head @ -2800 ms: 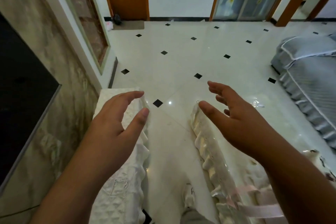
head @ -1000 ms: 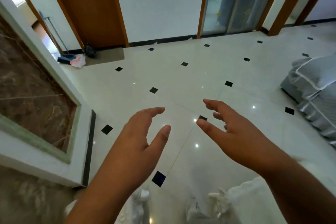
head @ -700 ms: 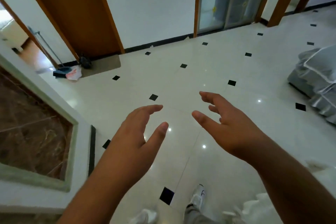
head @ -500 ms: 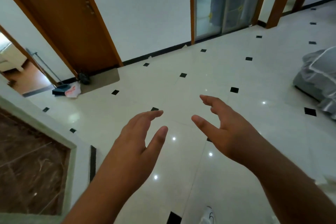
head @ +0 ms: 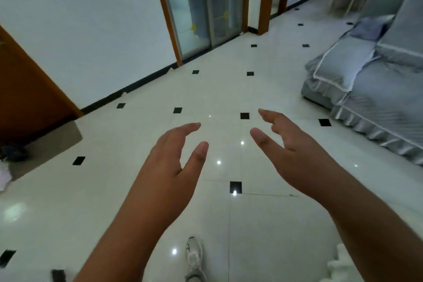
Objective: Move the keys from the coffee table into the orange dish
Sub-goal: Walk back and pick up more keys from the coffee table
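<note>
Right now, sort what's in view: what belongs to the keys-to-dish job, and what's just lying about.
Job: left hand, open and empty; right hand, open and empty. No keys, coffee table or orange dish in view.

Lying about: grey sofa, doormat, white shoe, glass sliding door.

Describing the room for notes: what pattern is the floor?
Glossy white floor tiles with small black square insets, head view.

A single head-worn camera looks forward and down from standing height over the glossy white tiled floor with small black squares (head: 142,190). A grey fabric sofa (head: 375,89) borders that floor at right, a frosted sliding glass door (head: 201,7) beyond it, edges somewhat bent, probably by the lens.
</note>
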Available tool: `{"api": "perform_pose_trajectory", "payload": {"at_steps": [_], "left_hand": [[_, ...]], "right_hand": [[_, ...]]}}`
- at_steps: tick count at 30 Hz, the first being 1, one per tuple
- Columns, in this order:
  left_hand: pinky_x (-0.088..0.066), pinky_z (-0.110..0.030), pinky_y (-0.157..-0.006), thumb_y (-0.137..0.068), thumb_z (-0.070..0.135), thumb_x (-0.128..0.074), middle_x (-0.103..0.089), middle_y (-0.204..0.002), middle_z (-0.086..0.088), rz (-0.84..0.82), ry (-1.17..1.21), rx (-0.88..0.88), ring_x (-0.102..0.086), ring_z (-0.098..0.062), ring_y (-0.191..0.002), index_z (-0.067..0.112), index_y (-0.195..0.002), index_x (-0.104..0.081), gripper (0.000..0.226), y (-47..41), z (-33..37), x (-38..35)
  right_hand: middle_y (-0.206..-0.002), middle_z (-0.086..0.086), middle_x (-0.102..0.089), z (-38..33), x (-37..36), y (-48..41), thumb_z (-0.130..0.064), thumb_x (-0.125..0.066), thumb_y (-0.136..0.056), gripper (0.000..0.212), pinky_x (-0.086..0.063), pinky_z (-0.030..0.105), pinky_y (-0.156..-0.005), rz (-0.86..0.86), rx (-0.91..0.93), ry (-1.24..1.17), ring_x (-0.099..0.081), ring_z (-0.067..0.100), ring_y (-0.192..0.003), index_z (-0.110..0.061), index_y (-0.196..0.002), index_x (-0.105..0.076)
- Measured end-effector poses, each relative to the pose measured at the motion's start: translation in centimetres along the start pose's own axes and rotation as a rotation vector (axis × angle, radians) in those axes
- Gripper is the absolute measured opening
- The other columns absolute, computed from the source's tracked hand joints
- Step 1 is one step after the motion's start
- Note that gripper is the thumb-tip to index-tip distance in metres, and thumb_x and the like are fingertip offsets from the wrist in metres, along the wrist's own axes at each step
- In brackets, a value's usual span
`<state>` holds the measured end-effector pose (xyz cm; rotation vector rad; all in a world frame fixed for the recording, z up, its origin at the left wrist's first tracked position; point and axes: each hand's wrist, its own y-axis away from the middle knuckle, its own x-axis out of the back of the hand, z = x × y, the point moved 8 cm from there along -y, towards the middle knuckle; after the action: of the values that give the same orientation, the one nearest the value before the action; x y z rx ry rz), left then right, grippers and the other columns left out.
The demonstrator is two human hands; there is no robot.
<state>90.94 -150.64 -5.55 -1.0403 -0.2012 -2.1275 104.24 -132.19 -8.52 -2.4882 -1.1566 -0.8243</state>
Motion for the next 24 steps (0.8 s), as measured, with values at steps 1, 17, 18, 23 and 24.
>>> {"api": "perform_pose_trajectory", "payload": {"at_steps": [1,17,18,23,24], "left_hand": [[-0.029,-0.006,-0.076,-0.089,0.066,-0.039,-0.031,-0.109,0.054,-0.035,0.023,-0.030,-0.025,0.038,-0.099,0.061,-0.130,-0.035,0.042,-1.9,0.1,-0.7],[-0.034,-0.015,-0.092,-0.089,0.062,-0.040,-0.040,-0.126,0.043,-0.552,0.206,-0.525,-0.034,0.023,-0.118,0.053,-0.130,-0.043,0.042,-19.2,5.5,-10.0],[-0.033,-0.015,-0.090,-0.088,0.063,-0.040,-0.038,-0.125,0.046,-0.584,0.208,-0.538,-0.032,0.026,-0.115,0.056,-0.128,-0.042,0.041,-19.3,6.1,-10.9],[-0.033,-0.014,-0.092,-0.087,0.061,-0.043,-0.044,-0.126,0.037,-0.675,0.225,-0.580,-0.037,0.019,-0.120,0.053,-0.133,-0.042,0.046,-21.0,9.5,-15.3],[-0.034,-0.014,-0.091,-0.087,0.062,-0.043,-0.044,-0.125,0.038,-0.679,0.224,-0.584,-0.037,0.020,-0.118,0.053,-0.133,-0.042,0.047,-21.5,10.2,-16.1]], "right_hand": [[-0.148,-0.027,-0.034,0.5,0.6,-0.7,-0.077,-0.036,-0.083,0.065,-0.032,0.025,-0.092,0.040,-0.032,0.003,-0.038,-0.005,-0.121,-0.052,-0.142,-0.026],[-0.146,-0.031,-0.033,5.2,5.1,-0.6,-0.081,-0.035,-0.080,0.060,-0.036,0.031,-0.094,0.584,-0.534,0.004,-0.044,-0.008,-0.111,-0.062,-0.136,-0.024],[-0.146,-0.031,-0.033,5.6,5.5,-0.2,-0.081,-0.036,-0.081,0.060,-0.036,0.032,-0.095,0.604,-0.556,-0.003,-0.044,-0.007,-0.112,-0.062,-0.136,-0.024],[-0.145,-0.031,-0.034,8.4,8.8,-0.5,-0.078,-0.039,-0.082,0.059,-0.038,0.031,-0.094,0.678,-0.613,-0.042,-0.044,-0.007,-0.111,-0.060,-0.137,-0.026],[-0.145,-0.031,-0.034,9.2,9.7,-0.9,-0.077,-0.038,-0.083,0.059,-0.037,0.030,-0.092,0.684,-0.617,-0.041,-0.045,-0.007,-0.108,-0.059,-0.138,-0.026]]}}
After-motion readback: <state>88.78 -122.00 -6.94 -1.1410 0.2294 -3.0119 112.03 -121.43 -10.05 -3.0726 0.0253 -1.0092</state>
